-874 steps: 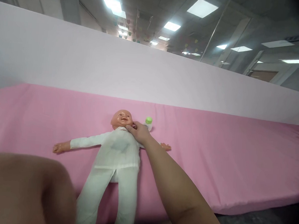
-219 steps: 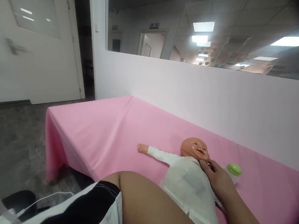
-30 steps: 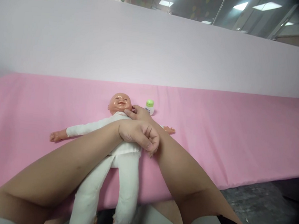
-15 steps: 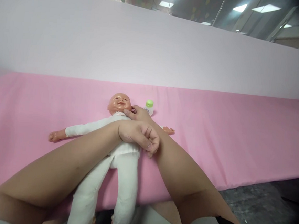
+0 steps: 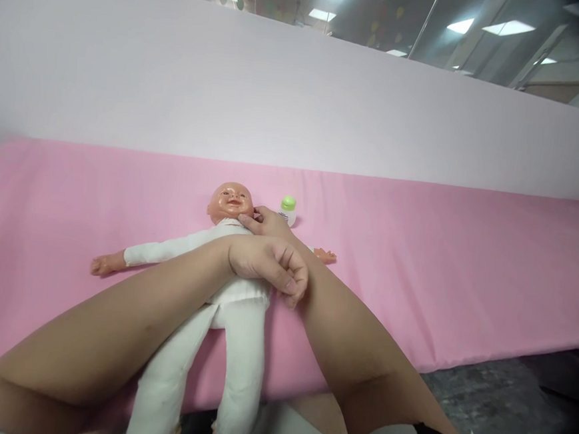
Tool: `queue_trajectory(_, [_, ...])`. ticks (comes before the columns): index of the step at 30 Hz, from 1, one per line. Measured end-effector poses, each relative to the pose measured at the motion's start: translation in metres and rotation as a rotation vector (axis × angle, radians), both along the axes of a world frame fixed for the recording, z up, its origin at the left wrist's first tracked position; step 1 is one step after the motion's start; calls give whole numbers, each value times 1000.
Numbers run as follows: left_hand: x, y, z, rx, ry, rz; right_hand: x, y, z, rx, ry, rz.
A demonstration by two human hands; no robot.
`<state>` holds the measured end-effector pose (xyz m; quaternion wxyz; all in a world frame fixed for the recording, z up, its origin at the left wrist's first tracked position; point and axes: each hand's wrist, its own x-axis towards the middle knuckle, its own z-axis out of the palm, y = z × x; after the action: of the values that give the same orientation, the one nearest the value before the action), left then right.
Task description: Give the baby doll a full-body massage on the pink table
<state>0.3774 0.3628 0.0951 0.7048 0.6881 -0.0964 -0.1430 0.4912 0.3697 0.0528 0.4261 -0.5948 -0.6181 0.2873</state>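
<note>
A baby doll (image 5: 226,295) with a shiny plastic head and white cloth body lies face up, arms spread, its lower legs past the front edge of the pink surface. My left forearm crosses its torso. My left hand (image 5: 273,266) is closed in a loose fist over the doll's trunk, beside my right forearm, and no object shows in it. Farther up, my right hand (image 5: 269,223) grips the doll at the neck and shoulder, thumb in front and fingertips beside the jaw. My right arm hides most of the doll's arm on that side.
Just beyond my right hand stands a small clear bottle (image 5: 288,211) with a green cap. Pink covering (image 5: 416,260) spreads over the surface up to a white panel (image 5: 278,102). Glass with reflected ceiling lights rises above it. Grey floor (image 5: 495,400) shows at lower right.
Both hands keep the same hold and place on the doll. Only the view has shifted slightly.
</note>
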Motion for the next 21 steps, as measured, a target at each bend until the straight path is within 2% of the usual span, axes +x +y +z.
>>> queue_trajectory(7, [1, 1, -5, -32, -12, -13, -1, -10, 4, 7, -3, 36])
queue_trajectory(11, [1, 0, -5, -29, -7, 11, -1, -2, -4, 45, -32, 21])
queue_trajectory(14, [2, 2, -7, 43, -24, 57, -1, 8, -9, 52, -78, -12])
queue_trajectory(16, [3, 2, -5, 82, -41, 39, -2, 12, -12, 52, -104, -30])
queue_trajectory(18, [3, -5, 1, 73, -49, -18, -3, 13, -13, 58, -116, -30])
queue_trajectory(21, [-2, -33, 11, 33, -63, -60, -3, 13, -16, 73, -118, -29])
